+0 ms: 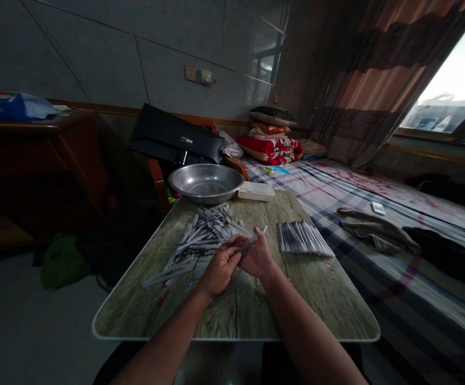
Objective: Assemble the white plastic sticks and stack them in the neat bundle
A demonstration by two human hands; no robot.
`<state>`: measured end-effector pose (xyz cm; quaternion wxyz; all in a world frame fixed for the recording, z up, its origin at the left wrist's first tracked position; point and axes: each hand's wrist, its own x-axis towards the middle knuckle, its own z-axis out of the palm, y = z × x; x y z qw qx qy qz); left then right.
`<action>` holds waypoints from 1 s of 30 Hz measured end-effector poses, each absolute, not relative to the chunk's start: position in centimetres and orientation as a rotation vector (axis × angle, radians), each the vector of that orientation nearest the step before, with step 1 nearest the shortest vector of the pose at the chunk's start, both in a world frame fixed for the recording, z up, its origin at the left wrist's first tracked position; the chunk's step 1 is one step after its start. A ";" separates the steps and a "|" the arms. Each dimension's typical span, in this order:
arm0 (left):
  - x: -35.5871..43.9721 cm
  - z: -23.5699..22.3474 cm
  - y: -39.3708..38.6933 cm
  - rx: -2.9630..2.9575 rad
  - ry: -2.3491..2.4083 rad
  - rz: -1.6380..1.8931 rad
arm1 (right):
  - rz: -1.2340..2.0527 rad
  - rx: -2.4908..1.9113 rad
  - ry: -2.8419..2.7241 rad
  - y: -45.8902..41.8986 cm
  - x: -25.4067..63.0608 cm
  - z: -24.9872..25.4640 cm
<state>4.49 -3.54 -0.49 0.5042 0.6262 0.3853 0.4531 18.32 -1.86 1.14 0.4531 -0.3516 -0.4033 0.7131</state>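
Wood-grain table: below fingers
Left hand, right hand: gripping pen-like tube
Risk: sloppy pinch could drop it tbh

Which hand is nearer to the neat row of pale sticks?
The right hand, beside the row of sticks but apart from it; the left hand is farther off, past the right one.

Grey tiled wall, bright window.

Here you're looking forward and down from your own head, close above the table, facing the wall beyond.
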 end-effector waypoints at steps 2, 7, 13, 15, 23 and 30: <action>4.6 -0.4 -3.5 1.593 0.956 1.141 | 1.735 -0.957 -1.008 -2.0 18.2 1.1; 4.8 -0.8 -3.3 1.589 0.950 1.110 | 1.745 -0.839 -0.945 -1.6 18.2 0.4; 5.1 -0.6 -3.6 1.532 1.000 1.039 | 1.932 -0.425 -0.803 -1.5 18.0 0.4; 5.1 -0.5 -3.6 1.512 0.984 1.050 | 1.961 -0.342 -0.775 -1.6 17.8 0.6; 4.9 -1.1 -3.3 1.516 0.993 1.051 | 1.955 -0.345 -0.787 -1.4 17.7 0.1; 3.6 -0.2 -2.7 1.704 1.106 1.050 | 1.692 -0.584 -0.895 -0.3 18.7 -0.2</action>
